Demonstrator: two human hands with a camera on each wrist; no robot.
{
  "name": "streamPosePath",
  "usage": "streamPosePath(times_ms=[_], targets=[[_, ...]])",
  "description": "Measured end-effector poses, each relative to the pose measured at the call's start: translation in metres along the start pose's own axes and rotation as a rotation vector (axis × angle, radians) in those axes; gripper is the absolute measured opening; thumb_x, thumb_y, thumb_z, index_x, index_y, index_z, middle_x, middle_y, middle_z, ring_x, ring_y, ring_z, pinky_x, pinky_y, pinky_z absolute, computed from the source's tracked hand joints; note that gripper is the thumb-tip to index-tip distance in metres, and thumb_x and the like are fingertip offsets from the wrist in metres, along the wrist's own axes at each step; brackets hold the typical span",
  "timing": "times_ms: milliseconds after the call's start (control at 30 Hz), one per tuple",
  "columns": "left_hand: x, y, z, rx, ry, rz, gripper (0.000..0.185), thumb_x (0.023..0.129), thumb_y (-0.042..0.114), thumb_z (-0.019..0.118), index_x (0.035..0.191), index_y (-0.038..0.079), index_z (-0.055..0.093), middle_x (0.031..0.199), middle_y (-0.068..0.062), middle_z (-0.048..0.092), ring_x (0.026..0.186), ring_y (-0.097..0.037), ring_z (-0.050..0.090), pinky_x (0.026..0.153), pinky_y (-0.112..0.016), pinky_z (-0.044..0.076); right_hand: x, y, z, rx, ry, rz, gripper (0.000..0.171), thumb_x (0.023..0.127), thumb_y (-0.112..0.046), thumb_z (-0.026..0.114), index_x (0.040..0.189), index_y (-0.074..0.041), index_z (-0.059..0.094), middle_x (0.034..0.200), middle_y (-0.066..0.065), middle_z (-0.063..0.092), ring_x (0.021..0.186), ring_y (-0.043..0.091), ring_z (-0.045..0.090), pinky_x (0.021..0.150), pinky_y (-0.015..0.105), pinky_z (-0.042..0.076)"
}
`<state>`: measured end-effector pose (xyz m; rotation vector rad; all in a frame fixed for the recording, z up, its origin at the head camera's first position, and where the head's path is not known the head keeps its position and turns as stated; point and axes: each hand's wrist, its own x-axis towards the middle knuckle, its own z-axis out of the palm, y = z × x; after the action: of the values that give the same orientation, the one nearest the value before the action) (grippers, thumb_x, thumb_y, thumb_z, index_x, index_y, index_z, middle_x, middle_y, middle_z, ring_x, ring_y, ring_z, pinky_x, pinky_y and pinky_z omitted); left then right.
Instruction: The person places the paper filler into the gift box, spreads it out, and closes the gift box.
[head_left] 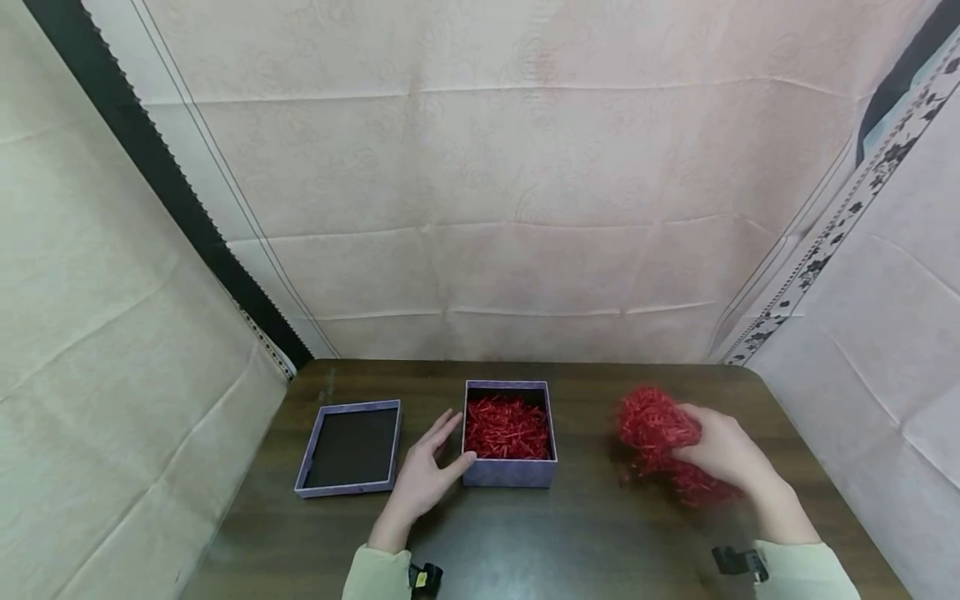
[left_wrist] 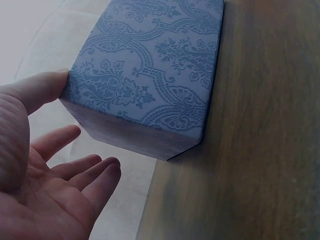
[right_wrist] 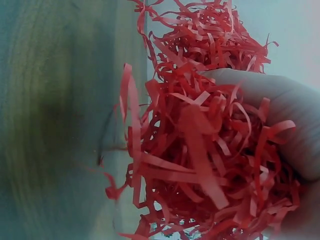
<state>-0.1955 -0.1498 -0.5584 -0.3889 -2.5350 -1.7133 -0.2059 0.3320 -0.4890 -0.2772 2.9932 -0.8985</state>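
Overhead, a clump of red paper shred (head_left: pixel 660 437) is clenched in the right hand (head_left: pixel 723 454) right of the half-filled box (head_left: pixel 510 433), steadied by the released left hand (left_wrist: pixel 45 165), whose thumb touches its patterned wall in the left wrist view.

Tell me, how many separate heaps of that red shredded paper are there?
2. One heap fills the open purple box mid-table; the other clump is gripped by the right hand. More could be hidden under that hand.

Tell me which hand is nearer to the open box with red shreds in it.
Left. The left hand touches the box at its left front corner; the right hand is off to its right, gripping a clump of red paper shreds.
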Motion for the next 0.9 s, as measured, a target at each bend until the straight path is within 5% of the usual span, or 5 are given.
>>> streamPosePath(times_ms=[533, 900], targets=[[0.005, 0.001, 0.004, 0.013, -0.007, 0.027, 0.068, 0.098, 0.031, 0.081, 0.157, 0.009, 0.055, 0.169, -0.019, 0.039, 0.152, -0.040, 0.042, 0.116, -0.055, 0.042, 0.001, -0.033, -0.034, -0.019, 0.012, -0.071, 0.064, 0.081, -0.011, 0.089, 0.140, -0.006, 0.066, 0.124, 0.017, 0.074, 0.108, 0.037, 0.073, 0.086, 0.063, 0.061], [-0.001, 0.001, 0.002, -0.012, 0.003, -0.020, 0.066, 0.098, 0.028, 0.081, 0.158, 0.013, 0.056, 0.170, -0.014, 0.039, 0.153, -0.037, 0.041, 0.118, -0.053, 0.041, 0.020, -0.083, -0.041, -0.049, 0.018, -0.201, 0.057, 0.081, -0.011, 0.090, 0.135, -0.013, 0.071, 0.121, 0.006, 0.076, 0.111, 0.031, 0.072, 0.096, 0.064, 0.057]])
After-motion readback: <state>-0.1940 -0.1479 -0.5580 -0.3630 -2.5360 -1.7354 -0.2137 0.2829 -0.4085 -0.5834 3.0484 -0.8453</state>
